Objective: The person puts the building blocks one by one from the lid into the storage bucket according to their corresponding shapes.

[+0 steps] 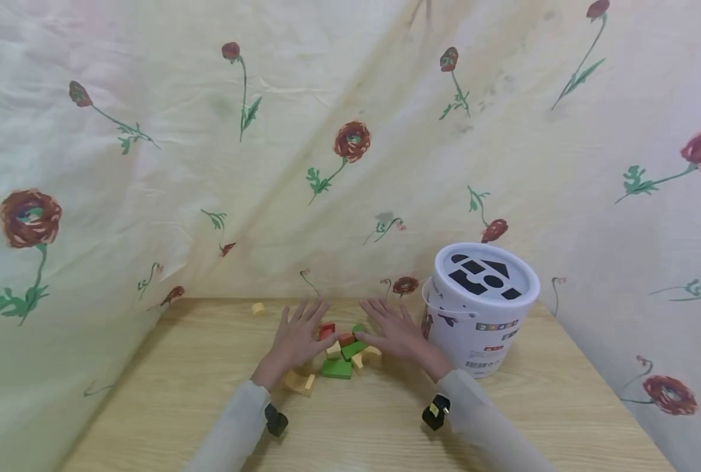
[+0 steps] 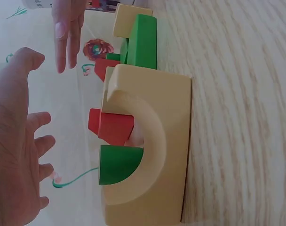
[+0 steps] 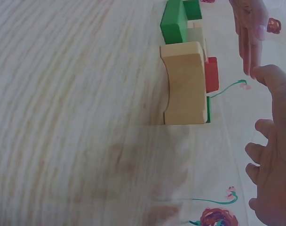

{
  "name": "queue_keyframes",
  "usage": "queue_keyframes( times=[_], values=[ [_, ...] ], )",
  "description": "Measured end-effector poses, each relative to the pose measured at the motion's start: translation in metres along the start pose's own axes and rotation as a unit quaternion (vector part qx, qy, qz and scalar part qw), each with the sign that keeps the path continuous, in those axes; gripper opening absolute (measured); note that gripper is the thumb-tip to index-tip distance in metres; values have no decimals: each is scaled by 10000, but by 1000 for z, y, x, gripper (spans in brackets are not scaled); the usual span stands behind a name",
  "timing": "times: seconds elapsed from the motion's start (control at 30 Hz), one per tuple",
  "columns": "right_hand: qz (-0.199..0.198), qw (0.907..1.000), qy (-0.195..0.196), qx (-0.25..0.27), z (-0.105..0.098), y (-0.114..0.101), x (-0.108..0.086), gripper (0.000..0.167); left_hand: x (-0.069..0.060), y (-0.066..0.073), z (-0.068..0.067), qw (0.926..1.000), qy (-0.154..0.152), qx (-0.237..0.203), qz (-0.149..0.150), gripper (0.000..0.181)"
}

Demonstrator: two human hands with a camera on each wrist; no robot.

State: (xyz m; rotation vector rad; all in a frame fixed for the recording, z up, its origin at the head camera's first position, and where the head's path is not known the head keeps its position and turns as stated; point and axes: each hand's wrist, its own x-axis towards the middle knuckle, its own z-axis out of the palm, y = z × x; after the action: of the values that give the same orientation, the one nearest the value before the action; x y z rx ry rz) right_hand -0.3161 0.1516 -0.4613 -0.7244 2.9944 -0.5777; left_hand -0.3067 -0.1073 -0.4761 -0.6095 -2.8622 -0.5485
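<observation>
In the head view, the left hand (image 1: 294, 344) and right hand (image 1: 399, 333) are wide, fingers extended and holding nothing, around a small heap of wooden toy blocks (image 1: 337, 369) on the table (image 1: 356, 426). A white lidded bucket (image 1: 474, 337) stands beside the right forearm. In the left wrist view, that hand is apart from a natural-wood arch block (image 2: 176, 136). In the right wrist view, a green block (image 3: 173, 21) lies near another arch block (image 3: 186, 89), apart from the fingers.

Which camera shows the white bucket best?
The head view: it shows the bucket nearly whole, lid included. The left wrist view catches only a sliver at the top edge; the right wrist view shows none of it.
</observation>
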Motion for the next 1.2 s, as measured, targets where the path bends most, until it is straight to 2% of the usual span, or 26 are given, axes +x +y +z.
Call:
queue_keyframes(
  times=[0.27,0.43,0.57,0.7,0.87,0.97,1.07,1.2],
  values=[
    [-116,9999,45,86,-13,-6,2,77,1,0,-4,9995,-10,-302,-126,77],
    [-195,9995,108,221,-36,-17,-1,79,5,7,-8,9975,294,-632,-96,76],
    [-350,9985,382,171,-57,-25,-5,81,9,17,-11,9924,513,-1119,8,77],
    [-450,9962,718,184,-82,-29,-13,80,15,32,-13,9822,708,-1740,5,78],
    [-430,9934,908,556,-115,-26,-30,82,24,56,-11,9596,825,-2686,-178,80],
    [-322,9920,1061,605,-134,-20,-42,83,28,70,-8,9434,840,-3205,-164,82],
    [-243,9886,1349,625,-151,-8,-54,81,32,85,-1,9286,843,-3612,-90,85],
    [-108,9800,1819,795,-169,15,-72,79,37,106,8,9032,888,-4199,27,86]
  ],
)
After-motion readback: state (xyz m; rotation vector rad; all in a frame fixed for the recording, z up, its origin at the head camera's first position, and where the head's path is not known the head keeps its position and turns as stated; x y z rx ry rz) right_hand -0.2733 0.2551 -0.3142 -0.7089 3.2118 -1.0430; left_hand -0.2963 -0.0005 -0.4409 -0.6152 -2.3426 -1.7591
